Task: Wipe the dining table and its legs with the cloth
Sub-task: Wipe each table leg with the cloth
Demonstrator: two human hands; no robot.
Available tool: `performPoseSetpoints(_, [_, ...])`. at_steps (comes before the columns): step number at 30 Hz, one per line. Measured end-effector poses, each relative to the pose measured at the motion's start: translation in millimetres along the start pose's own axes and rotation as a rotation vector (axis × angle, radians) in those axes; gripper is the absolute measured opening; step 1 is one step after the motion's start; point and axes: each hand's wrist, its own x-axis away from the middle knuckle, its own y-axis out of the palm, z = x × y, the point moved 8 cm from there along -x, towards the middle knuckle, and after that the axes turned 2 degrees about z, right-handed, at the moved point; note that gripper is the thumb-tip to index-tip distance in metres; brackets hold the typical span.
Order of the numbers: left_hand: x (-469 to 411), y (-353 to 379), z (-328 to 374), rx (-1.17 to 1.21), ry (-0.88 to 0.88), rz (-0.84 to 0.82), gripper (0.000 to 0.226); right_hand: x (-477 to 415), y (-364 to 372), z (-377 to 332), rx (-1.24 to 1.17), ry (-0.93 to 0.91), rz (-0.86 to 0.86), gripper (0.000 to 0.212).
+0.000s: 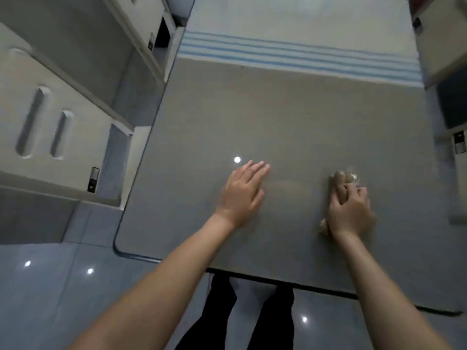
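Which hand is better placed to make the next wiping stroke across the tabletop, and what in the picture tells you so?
The right hand. Its fingers are closed on the bunched cloth, which presses on the tabletop. The left hand lies flat and empty on the surface, apparently only bracing.

the table (290,122) top lies bare across its middle and far half — open room for a sweep up to the striped cloth (298,54) lying across the far end. near the front edge, the left hand (242,193) lies flat and the right hand (351,210) presses a bunched tan cloth (340,185), with a clear lane between them. at the left edge a chair (50,122) stands close (only a narrow gap of floor (50,286)), and another chair (452,102) crowds the right edge.
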Motion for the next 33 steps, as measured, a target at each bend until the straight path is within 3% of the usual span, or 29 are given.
performPoseSetpoints(3, [49.7,-53.9,-65.6,-0.095,-0.082,0.080,0.052,34.8,0.9,-19.5,-0.048,-0.027,-0.004,0.025])
performPoseSetpoints(9, [155.9,-100.7,-199.5,-0.250,-0.501,0.048,0.060,121.1,15.8,-97.9,-0.032,-0.210,-0.058,0.024])
performPoseSetpoints(12, [168.5,-88.6,-210.6,-0.243,-0.526,0.022,0.059,187.7,27.9,-177.3,-0.126,-0.586,-0.154,0.018])
performPoseSetpoints(15, [168.4,-86.1,-213.3,-0.225,-0.524,0.042,0.058,248.6,38.9,-233.5,-0.288,-1.150,-0.306,0.015])
performPoseSetpoints(17, [169.8,-86.0,-216.1,-0.220,-0.535,0.046,0.058,254.6,43.3,-241.5,-0.332,-1.503,-0.404,0.016])
performPoseSetpoints(19, [169.9,-85.2,-216.6,-0.201,-0.535,0.049,0.059,217.0,47.7,-245.8,-0.337,-1.675,-0.397,0.018])
performPoseSetpoints(21, [169.2,-84.0,-218.2,-0.192,-0.533,0.059,0.059,128.7,61.8,-256.1,-0.283,-1.482,-0.255,0.021])
performPoseSetpoints(23, [168.7,-82.6,-218.5,-0.187,-0.528,0.058,0.059,18.8,72.0,-257.0,-0.201,-1.020,-0.090,0.025])
performPoseSetpoints(25, [169.1,-83.4,-220.4,-0.178,-0.538,0.059,0.059,-57.4,82.0,-242.9,-0.124,-0.555,-0.035,0.034])
performPoseSetpoints(28, [170.2,-83.3,-221.2,-0.164,-0.551,0.044,0.060,-58.5,87.4,-240.7,-0.035,-0.071,-0.006,0.047])
performPoseSetpoints(30, [170.7,-84.0,-220.2,-0.152,-0.552,0.032,0.060,-2.9,87.5,-264.4,-0.071,-0.093,-0.023,0.042])
performPoseSetpoints(33, [169.3,-89.7,-218.5,-0.147,-0.566,0.026,0.060,125.8,80.3,-310.2,-0.204,-0.633,-0.160,0.019])
